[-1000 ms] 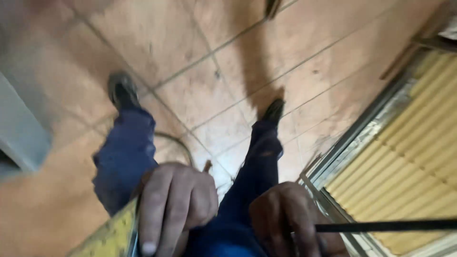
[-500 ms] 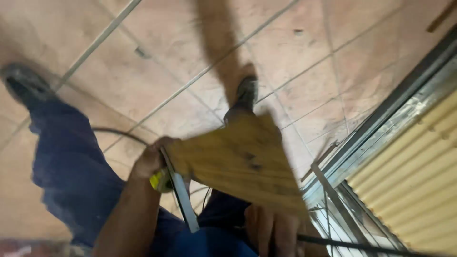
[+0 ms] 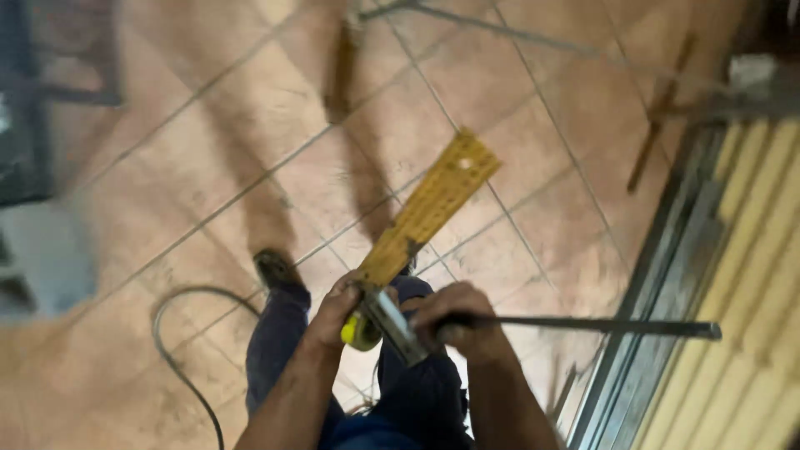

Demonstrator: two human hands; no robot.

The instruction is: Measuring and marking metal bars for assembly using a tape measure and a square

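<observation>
My left hand (image 3: 337, 312) grips a flat yellow square (image 3: 429, 208) angled up-right; my right hand (image 3: 458, 321) clamps a thin dark rod (image 3: 583, 325) pointing right, above the tiled floor (image 3: 208, 167).

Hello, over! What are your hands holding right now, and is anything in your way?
Left hand grips yellow square. Right hand grips dark metal rod, reaching toward door frame. Cable loops on floor beside left foot.

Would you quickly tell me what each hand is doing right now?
Left hand: closed around a yellow square and a yellow tape measure.
Right hand: closed on a thin metal bar.
</observation>
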